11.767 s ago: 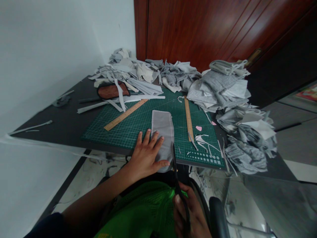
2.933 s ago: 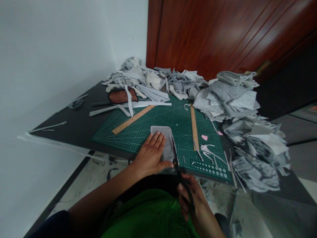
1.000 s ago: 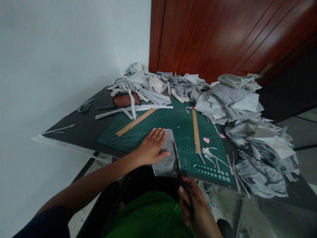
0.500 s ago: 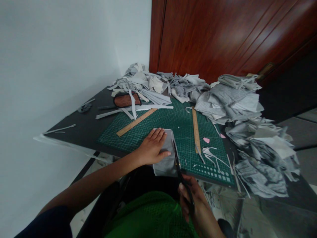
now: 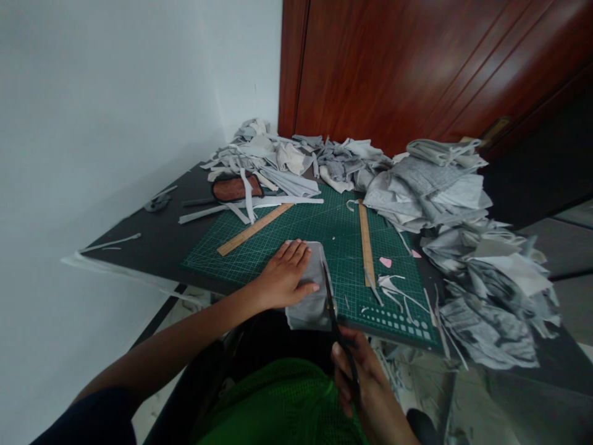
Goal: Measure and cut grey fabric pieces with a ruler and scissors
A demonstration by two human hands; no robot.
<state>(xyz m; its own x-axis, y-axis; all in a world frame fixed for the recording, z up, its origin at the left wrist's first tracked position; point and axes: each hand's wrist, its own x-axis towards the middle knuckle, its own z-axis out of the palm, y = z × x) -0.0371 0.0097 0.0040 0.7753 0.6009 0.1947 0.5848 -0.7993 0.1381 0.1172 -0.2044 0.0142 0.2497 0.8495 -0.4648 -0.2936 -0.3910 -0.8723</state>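
My left hand point(image 5: 288, 273) lies flat on a grey piece of cloth point(image 5: 311, 312), fingers stretched out and thumb apart. The cloth rests at the front edge of a green cutting mat point(image 5: 319, 219), its near end reaching past the table's edge. Black-handled scissors point(image 5: 332, 315) are in my right hand point(image 5: 359, 374), its fingers wrapped round the handles. Their blades lie along the right side of the cloth, pointing away from me. Whether the blades are apart is hard to make out.
Two wooden rulers point(image 5: 254, 230) point(image 5: 365, 244) lie on the mat. Thin offcuts point(image 5: 393, 287) and a pink scrap point(image 5: 385, 262) are at the right. Piles of grey cloth point(image 5: 428, 191) line the back and right. A brown, black-edged piece point(image 5: 231, 188) lies at back left.
The scissors have shifted very slightly in my right hand's grip along the cloth's right side. My left hand stays in place on the cloth.
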